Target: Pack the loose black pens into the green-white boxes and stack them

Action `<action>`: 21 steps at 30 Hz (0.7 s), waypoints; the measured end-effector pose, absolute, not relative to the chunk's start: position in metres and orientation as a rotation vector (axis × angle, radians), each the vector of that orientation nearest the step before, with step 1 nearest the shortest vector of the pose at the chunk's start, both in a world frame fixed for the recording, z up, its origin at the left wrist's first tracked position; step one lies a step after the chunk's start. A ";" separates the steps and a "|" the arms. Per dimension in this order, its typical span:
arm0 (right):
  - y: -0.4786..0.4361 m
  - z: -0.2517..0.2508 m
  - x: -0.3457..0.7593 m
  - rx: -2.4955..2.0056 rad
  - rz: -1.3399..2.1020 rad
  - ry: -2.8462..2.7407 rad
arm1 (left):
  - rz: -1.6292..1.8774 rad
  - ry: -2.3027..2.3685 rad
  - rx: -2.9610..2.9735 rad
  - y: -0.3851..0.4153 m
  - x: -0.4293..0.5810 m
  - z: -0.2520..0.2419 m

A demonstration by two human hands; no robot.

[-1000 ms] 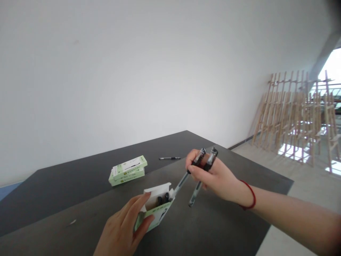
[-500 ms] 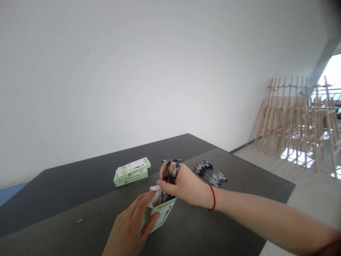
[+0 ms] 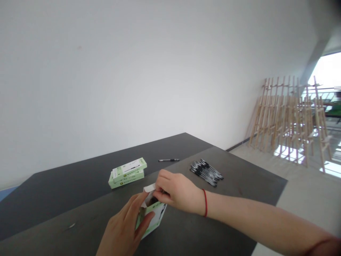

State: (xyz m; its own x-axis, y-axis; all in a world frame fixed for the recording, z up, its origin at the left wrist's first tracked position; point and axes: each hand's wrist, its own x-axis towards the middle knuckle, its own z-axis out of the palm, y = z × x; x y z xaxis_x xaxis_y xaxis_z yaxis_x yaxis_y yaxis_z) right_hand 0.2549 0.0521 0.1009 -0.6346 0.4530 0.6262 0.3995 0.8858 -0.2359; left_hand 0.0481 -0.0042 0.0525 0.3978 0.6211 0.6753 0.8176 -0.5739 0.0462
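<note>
My left hand (image 3: 125, 222) grips a small green and white pen box (image 3: 151, 225) by its side, thumb on the printed front and fingers behind. The box is tilted, with its white end flap (image 3: 149, 188) up and its mouth open. My right hand (image 3: 176, 188), with a red cord at the wrist, has its fingers closed and pointing down at the mouth; what they hold, if anything, is hidden. Something dark shows inside the box. Right of my hands lies a pile of several black and clear pens (image 3: 206, 172). A single pen (image 3: 168, 160) lies farther back.
Green and white pen boxes (image 3: 128, 172) are stacked left of centre on the dark table (image 3: 87, 220). A small pale scrap (image 3: 71, 225) lies at the table's left. Beyond the right edge, wooden easels (image 3: 287, 121) lean by the white wall.
My right hand has lowered toward the box mouth; the pens it held upright no longer show above its fingers. My left hand keeps its grip. The view has shifted slightly.
</note>
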 end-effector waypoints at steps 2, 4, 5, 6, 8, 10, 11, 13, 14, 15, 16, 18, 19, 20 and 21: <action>0.054 0.101 0.254 -0.641 0.101 -2.312 | -0.957 -1.268 -2.364 -0.003 0.047 0.053; 0.057 0.105 0.252 -0.654 0.132 -2.263 | -0.959 -1.279 -2.361 -0.003 0.046 0.053; 0.058 0.107 0.251 -0.648 0.135 -2.242 | -0.961 -1.280 -2.354 -0.002 0.046 0.053; 0.060 0.109 0.249 -0.639 0.121 -2.225 | -0.965 -1.275 -2.347 -0.002 0.046 0.053; 0.062 0.111 0.245 -0.606 0.051 -2.227 | -0.967 -1.264 -2.335 -0.001 0.046 0.053; 0.062 0.108 0.242 -0.567 -0.065 -2.276 | -0.973 -1.259 -2.337 -0.001 0.046 0.053; 0.061 0.105 0.240 -0.552 -0.129 -2.308 | -0.974 -1.265 -2.340 -0.001 0.046 0.053; 0.059 0.100 0.239 -0.537 -0.224 -2.356 | -0.976 -1.280 -2.344 -0.002 0.046 0.053; 0.058 0.098 0.240 -0.533 -0.240 -2.368 | -0.980 -1.290 -2.345 -0.002 0.047 0.053; 0.057 0.097 0.241 -0.526 -0.231 -2.375 | -0.980 -1.305 -2.349 -0.002 0.047 0.054; 0.056 0.097 0.242 -0.519 -0.203 -2.375 | -0.983 -1.316 -2.352 -0.003 0.047 0.054; 0.053 0.099 0.248 -0.501 -0.136 -2.360 | -0.981 -1.332 -2.356 -0.003 0.046 0.054; 0.052 0.100 0.253 -0.489 -0.107 -2.341 | -0.970 -1.330 -2.355 -0.003 0.045 0.054; 0.051 0.101 0.259 -0.475 -0.081 -2.314 | -0.952 -1.312 -2.352 -0.002 0.043 0.053; 0.051 0.101 0.266 -0.462 -0.058 -2.281 | -0.925 -1.278 -2.342 -0.001 0.040 0.053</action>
